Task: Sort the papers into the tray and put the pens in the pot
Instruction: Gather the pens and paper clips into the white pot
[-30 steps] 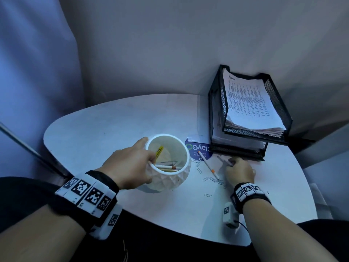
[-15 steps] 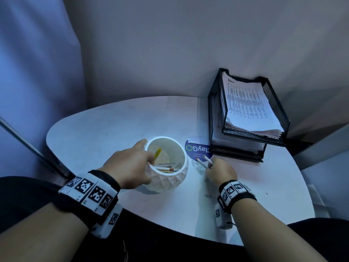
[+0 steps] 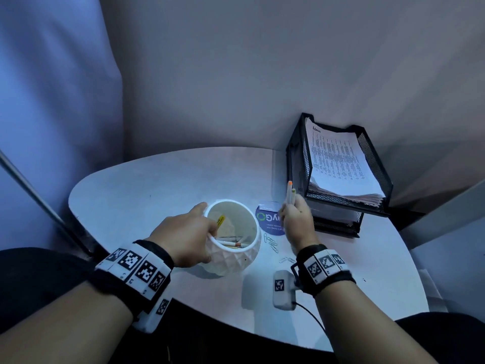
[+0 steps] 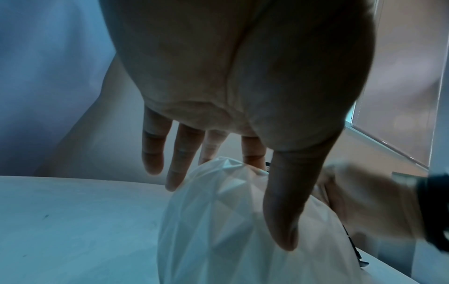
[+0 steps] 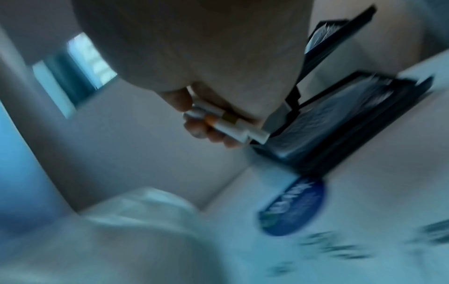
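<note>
The right grip (image 3: 296,219) is clutching two pens (image 3: 290,193) upright, tips up, just right of the pot (image 3: 236,256), beside the tray (image 3: 372,164) of papers (image 3: 338,158). The left grip (image 3: 183,237) is holding the pot's rim (more pens lying inside) on the surface (image 3: 136,190).

Pot (image 3: 236,248) left on table (image 3: 147,190), tray (image 3: 367,206) behind-right w/ papers (image 3: 338,164), clips (image 3: 273,244) prob. between.

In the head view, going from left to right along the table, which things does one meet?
Left hand → white pot → blue round sticker → right hand gripping two pens → black mesh tray with papers.
</note>
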{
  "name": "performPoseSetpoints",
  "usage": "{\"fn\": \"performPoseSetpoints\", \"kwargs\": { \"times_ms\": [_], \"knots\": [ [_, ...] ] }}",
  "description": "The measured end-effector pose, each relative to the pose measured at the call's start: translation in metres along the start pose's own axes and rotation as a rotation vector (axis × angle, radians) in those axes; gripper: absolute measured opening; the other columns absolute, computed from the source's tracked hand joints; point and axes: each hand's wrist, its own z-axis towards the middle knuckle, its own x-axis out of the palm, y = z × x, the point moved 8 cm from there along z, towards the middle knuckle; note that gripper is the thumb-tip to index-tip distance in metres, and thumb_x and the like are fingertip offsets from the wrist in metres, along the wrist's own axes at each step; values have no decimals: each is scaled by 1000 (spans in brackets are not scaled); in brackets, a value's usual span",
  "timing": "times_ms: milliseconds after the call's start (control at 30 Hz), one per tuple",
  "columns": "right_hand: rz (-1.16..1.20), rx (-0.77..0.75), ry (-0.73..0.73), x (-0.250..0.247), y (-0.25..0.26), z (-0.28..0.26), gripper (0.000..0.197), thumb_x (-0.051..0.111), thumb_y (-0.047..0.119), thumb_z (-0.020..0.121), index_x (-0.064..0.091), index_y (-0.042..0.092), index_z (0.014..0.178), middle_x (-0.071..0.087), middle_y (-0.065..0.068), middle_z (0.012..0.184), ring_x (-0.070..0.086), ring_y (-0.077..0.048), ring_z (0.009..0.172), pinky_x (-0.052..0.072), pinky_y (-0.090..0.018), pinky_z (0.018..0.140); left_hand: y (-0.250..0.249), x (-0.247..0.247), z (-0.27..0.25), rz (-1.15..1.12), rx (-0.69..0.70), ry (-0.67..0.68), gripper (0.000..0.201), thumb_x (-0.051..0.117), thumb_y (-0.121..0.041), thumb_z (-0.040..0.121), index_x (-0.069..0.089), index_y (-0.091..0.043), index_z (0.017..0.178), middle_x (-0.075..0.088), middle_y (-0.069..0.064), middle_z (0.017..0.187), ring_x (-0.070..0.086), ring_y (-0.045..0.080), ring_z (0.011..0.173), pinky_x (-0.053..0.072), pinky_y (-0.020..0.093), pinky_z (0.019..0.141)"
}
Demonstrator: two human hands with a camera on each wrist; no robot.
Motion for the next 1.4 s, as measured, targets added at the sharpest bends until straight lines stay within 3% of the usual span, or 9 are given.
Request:
{"fn": "performPoseSetpoints", "kwargs": {
  "times_ms": [100,200,367,500,567,667,800,1000,1400],
  "knots": [
    [425,39,104,30,38,-19,24,32,-8,77,42,14,74,42,-4,61,40,-20,59,38,-32,58,-4,-2,-2,-1,14,-4,37,77,-42,78,66,-35,113,32,-7,155,67,25,98,49,31,75],
    [723,114,186,60,51,-47,25,30,-10,72,43,12,75,44,-9,60,46,-23,59,43,-36,61,-9,-3,-6,0,32,1,38,77,-43,77,66,-38,114,26,-9,161,67,26,99,51,32,78],
    [818,143,193,72,46,-74,17,42,1,70,50,8,83,55,-14,69,59,-28,66,49,-40,76,-11,-5,-14,-5,49,-3,38,78,-44,76,67,-38,112,23,-10,163,67,25,99,53,33,79],
    [863,96,101,45,43,-64,18,43,3,93,57,6,81,62,-14,67,64,-29,66,53,-40,79,-6,-3,-19,-12,46,-3,37,79,-43,74,67,-38,109,24,-12,161,67,24,98,54,34,80],
    [719,42,-10,15,35,-49,21,45,1,95,60,3,81,63,-16,67,64,-29,66,52,-40,76,-4,-4,-20,-19,46,-13,35,79,-43,73,66,-37,105,26,-13,159,67,23,97,53,33,77],
    [150,-13,-137,-41,2,-28,16,58,6,94,68,7,82,71,-11,76,64,-24,72,55,-44,76,-3,-6,-19,-27,43,-30,33,79,-42,72,65,-35,102,32,-13,151,66,21,95,52,32,73],
    [-562,237,-71,-102,-76,-30,24,71,19,89,74,17,113,75,-1,115,65,-17,99,52,-33,98,-8,-9,-17,-29,60,-48,32,78,-42,72,66,-36,102,36,-15,145,65,19,94,50,31,71],
    [-748,369,-8,-118,-128,-48,47,68,8,87,63,15,133,66,-9,132,63,-26,118,51,-30,99,-17,-3,-15,-34,58,-36,32,79,-42,71,67,-35,99,37,-15,140,64,19,93,53,32,73],
    [-989,331,17,-101,-128,-48,20,57,4,91,76,9,97,73,-12,101,70,-31,92,61,-36,82,-16,4,-18,20,32,5,34,79,-43,72,68,-34,103,33,-11,151,66,20,101,57,37,82]
  ]
}}
